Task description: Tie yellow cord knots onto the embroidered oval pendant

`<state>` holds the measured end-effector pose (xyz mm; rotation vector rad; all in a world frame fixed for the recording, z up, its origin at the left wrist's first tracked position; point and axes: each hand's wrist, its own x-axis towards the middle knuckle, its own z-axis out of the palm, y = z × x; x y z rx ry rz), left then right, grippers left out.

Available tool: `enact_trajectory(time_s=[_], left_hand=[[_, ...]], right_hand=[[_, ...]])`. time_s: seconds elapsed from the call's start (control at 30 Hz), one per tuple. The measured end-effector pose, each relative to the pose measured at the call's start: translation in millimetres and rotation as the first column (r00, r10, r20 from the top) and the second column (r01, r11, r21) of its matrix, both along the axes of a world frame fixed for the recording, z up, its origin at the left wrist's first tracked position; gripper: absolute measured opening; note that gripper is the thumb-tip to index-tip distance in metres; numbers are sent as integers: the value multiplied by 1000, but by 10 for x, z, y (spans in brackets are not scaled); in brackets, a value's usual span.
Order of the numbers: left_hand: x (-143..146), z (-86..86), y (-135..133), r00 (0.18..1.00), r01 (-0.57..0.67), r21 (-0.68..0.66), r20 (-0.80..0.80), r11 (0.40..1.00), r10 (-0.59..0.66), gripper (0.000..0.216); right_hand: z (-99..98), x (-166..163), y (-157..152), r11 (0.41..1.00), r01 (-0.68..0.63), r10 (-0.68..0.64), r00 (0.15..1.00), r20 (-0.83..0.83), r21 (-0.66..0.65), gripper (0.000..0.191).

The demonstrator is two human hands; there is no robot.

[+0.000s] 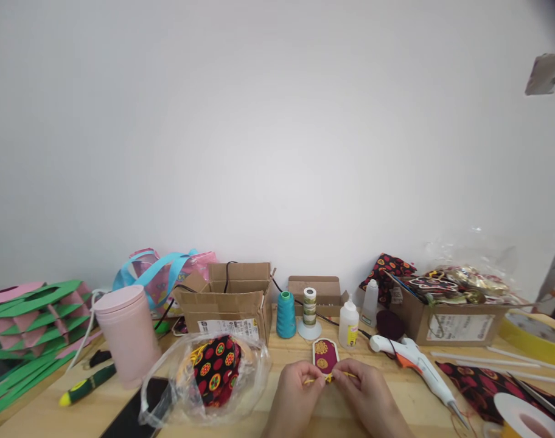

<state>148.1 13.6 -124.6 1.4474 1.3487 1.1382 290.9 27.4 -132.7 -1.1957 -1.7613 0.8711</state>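
My left hand (296,395) and my right hand (367,395) meet low in the middle of the wooden table (409,401). Both pinch a thin yellow strip (345,375) at the near end of a small maroon fabric piece (325,356) with gold patterns and a pale edge. The piece lies flat on the table, pointing away from me. The fingers of each hand are closed on the strip.
A clear bag of red patterned fabric (213,371) lies left. A pink cup (126,334), green paper bags (26,322), open cardboard boxes (229,301), teal thread spool (285,314), glue bottle (349,322), white glue gun (418,365) and a box of fabric pieces (455,304) surround the hands.
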Motion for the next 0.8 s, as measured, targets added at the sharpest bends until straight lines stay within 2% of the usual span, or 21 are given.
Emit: enact_trajectory(time_s=[0.17,0.27,0.4,0.63,0.8], left_hand=[[-6,-6,-15,998,15,26,-54,1000,-14,17],[-11,-20,-16,999,45,17,-29,999,-45,17],[-11,-36,-8,998,58,10,23,998,-59,15],[32,-5,15,997,72,-35,36,997,-71,18],[21,-41,56,987,95,-50,133,994,-87,23]], right_hand=[[18,-9,-26,998,-51,50,998,-40,-31,28],[60,-14,-43,998,11,-15,997,76,59,26],[120,-21,-46,987,-7,-13,993,118,161,24],[128,-10,-64,988,-6,-13,993,121,151,22],[127,-12,-61,989,-13,-5,992,123,148,22]])
